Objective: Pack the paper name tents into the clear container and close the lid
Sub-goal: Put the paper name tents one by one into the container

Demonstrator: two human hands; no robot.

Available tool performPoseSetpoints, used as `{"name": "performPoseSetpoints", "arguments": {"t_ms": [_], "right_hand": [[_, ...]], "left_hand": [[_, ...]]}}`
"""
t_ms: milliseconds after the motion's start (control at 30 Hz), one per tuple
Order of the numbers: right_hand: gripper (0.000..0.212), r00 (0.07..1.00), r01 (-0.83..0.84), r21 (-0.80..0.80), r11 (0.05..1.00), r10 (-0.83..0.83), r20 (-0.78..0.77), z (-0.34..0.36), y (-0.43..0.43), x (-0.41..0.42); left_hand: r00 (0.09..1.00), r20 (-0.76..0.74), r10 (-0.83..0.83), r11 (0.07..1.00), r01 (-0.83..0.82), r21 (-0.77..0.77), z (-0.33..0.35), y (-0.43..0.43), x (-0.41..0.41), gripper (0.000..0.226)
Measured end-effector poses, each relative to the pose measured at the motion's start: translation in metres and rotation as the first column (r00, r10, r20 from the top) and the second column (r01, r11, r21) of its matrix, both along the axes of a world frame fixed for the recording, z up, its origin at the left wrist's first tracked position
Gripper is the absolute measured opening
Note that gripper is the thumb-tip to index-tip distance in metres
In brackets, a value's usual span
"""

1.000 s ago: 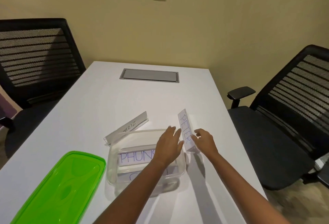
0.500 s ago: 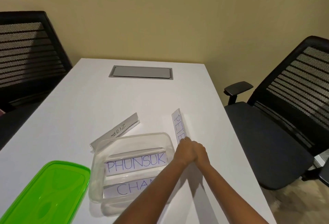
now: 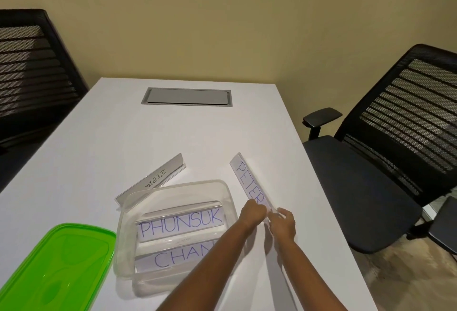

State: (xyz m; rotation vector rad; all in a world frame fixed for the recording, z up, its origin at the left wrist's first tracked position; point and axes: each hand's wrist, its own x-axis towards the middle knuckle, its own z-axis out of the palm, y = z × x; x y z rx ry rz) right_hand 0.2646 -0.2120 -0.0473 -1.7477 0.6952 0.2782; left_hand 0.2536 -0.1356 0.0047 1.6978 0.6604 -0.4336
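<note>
A clear container [image 3: 227, 194] sits on the white table [image 3: 123, 137] with two name tents inside, PHUNSUK [image 3: 181, 223] behind CHAN [image 3: 178, 258]. To its right lies the PETER name tent [image 3: 247, 182]; my left hand [image 3: 252, 213] and my right hand [image 3: 283, 223] both pinch its near end. The ZEBRA name tent [image 3: 153, 178] leans against the container's far left rim. The green lid [image 3: 57, 266] lies flat at the lower left.
A grey cable hatch [image 3: 187, 97] is set into the far middle of the table. A black mesh chair [image 3: 395, 142] stands close to the right edge, another [image 3: 32, 68] at the far left. A yellow wall rises behind the table.
Both hands came together from apart and closed on the near end of the PETER tent. The head camera dipped and shifted, so the container sits more to the left of centre.
</note>
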Motion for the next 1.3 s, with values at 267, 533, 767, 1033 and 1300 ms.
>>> {"name": "performPoseSetpoints", "arguments": {"t_ms": [267,533,767,1033,1300], "right_hand": [[0.035,0.986,0.143,0.160,0.977,-0.155,0.064,0.009,0.002,-0.004],[0.025,0.952,0.220,0.171,0.960,-0.249,0.176,0.039,-0.019,0.011],[0.028,0.955,0.100,0.286,0.953,-0.172,0.240,0.079,-0.051,0.010],[0.027,0.946,-0.097,0.293,0.951,-0.003,0.323,0.125,-0.052,-0.006],[0.027,0.915,-0.174,0.140,0.975,0.107,0.389,0.135,-0.026,-0.023]], "left_hand": [[0.999,-0.025,0.023,0.999,-0.024,-0.034,0.012,0.004,-0.006,0.033],[0.995,0.102,0.020,0.999,-0.016,-0.038,0.036,0.017,-0.008,0.024],[0.926,0.340,0.168,0.951,-0.242,0.190,0.063,0.050,-0.013,0.047],[0.826,0.445,0.347,0.909,-0.412,0.056,0.075,0.092,-0.027,0.025],[0.812,0.417,0.409,0.888,-0.459,0.023,0.082,0.128,-0.073,0.023]]}}
